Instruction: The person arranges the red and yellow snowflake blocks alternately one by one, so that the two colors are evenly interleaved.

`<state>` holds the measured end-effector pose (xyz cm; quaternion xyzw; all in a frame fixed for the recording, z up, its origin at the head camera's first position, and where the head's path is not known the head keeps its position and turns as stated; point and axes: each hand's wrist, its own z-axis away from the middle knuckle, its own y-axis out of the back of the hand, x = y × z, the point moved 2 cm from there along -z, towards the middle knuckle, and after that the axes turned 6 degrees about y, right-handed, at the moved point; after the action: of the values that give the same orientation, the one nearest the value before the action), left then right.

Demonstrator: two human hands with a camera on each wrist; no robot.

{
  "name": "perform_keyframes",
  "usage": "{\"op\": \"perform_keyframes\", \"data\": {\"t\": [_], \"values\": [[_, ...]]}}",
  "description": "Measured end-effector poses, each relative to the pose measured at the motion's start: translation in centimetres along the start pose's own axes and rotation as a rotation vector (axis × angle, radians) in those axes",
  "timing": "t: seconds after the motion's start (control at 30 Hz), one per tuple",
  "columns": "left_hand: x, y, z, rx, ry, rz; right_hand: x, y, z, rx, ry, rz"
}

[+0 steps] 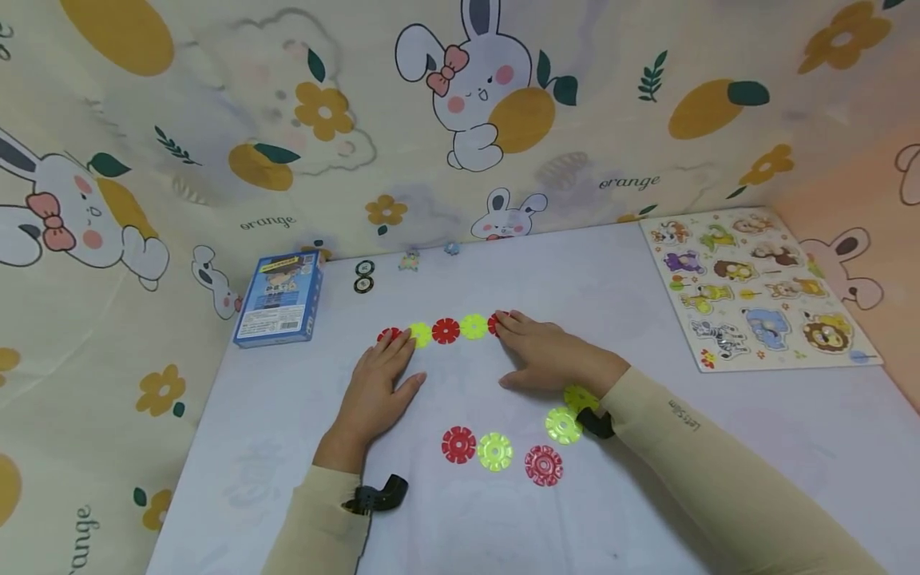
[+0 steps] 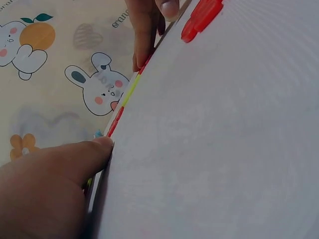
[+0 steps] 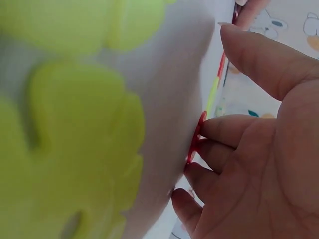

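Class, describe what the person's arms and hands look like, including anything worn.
The left sleeve and right sleeve are long and beige; the right carries small dark lettering. A black curved device sits at the left cuff, another black device at the right. The left hand and right hand wear no gloves.

Five flat, notch-edged discs [image 1: 440,331] are lying in a nearly straight row on the white worktop [image 1: 302,447], their colours alternating. The left red disc [image 1: 392,330] and second, yellow-green disc [image 1: 422,336] are showing partly beneath the left hand [image 1: 378,390]; the middle red disc [image 1: 451,331] and fourth, yellow-green disc [image 1: 468,327] (both centrally holed) are lying exposed; the right red disc [image 1: 492,325] is resting under the right hand's [image 1: 549,353] fingertips.
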<state>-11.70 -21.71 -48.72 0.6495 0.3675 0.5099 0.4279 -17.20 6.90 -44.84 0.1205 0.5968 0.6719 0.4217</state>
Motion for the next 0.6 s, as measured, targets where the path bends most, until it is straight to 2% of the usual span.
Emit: {"op": "perform_keyframes", "data": {"t": [0.37,0.47,0.6], "values": [[0.0,-0.1,0.0,-0.001,0.006,-0.007,0.4,0.0,-0.1,0.013,-0.008,-0.030],[-0.1,-0.2,0.0,-0.002,0.007,-0.010,0.8,0.2,0.3,0.064,-0.014,-0.129],[-0.2,-0.2,0.0,0.001,0.010,-0.013,1.2,1.5,2.1,0.182,-0.023,-0.360]]}}
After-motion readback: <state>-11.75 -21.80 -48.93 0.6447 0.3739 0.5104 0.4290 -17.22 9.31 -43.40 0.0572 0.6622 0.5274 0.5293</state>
